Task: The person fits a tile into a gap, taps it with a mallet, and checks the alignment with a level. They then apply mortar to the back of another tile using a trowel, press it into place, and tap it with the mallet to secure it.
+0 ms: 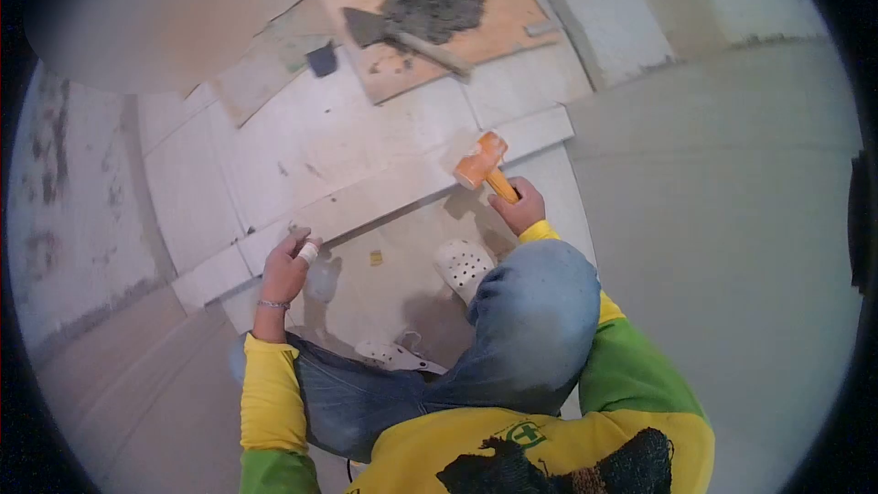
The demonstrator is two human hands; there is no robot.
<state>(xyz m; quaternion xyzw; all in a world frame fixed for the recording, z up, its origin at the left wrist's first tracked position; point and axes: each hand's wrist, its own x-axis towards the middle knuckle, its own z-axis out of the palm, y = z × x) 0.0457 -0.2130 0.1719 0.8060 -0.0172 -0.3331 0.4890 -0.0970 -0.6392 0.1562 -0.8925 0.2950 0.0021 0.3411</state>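
My right hand (pixel 520 208) is closed round the yellow handle of a mallet (pixel 482 160) with an orange head. The mallet head is over a long pale strip (pixel 402 185) that runs across the floor; whether it touches cannot be told. At the strip's left part is my left hand (pixel 289 265), its fingers bent near the edge, with a white wrap on one finger. Whether those fingers hold anything is too small to tell. Below the strip, a small yellowish piece (pixel 376 258) lies on the floor between my hands.
An orange-brown board (pixel 512 18) ahead carries a heap of grey mortar (pixel 439 0) and a trowel-like tool (pixel 430 50) with a wooden handle. A dark small block (pixel 322 59) lies left of it. My white perforated shoes (pixel 464 265) are below the strip. Walls rise on both sides.
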